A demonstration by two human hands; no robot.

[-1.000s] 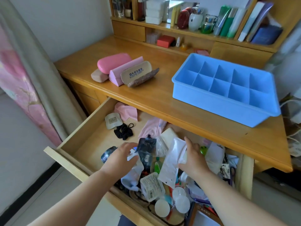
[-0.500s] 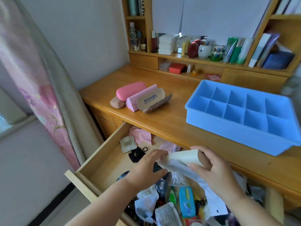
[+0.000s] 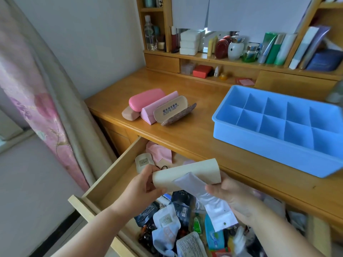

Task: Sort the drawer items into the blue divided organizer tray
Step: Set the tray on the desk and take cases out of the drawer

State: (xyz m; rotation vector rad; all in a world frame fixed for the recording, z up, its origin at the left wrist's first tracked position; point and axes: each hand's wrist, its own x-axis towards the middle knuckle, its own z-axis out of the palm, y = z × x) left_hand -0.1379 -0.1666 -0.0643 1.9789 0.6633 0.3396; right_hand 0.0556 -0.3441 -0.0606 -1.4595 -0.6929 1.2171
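A blue divided organizer tray [image 3: 241, 140] sits on the desk at the right, its compartments bare. Below it the wooden drawer [image 3: 111, 175] stands open, crowded with sachets, packets and small items [image 3: 172, 219]. Above the drawer I hold a cream, rounded case [image 3: 187, 172]. My left hand [image 3: 143, 190] grips its left end. My right hand [image 3: 235, 197] holds its right end together with a white plastic pouch [image 3: 209, 199] that hangs down from it.
Several glasses cases [image 3: 157, 106], pink and tan, lie on the desk's left part. Shelves behind carry bottles, boxes and books [image 3: 232, 47]. A pink curtain [image 3: 37, 108] hangs at the left beside the drawer. A black hair tie and a pink cloth [image 3: 159, 153] lie at the drawer's back.
Both hands rose out of the drawer clutter, bringing up the cream case and white pouch. My view tilted upward, showing more of the shelves.
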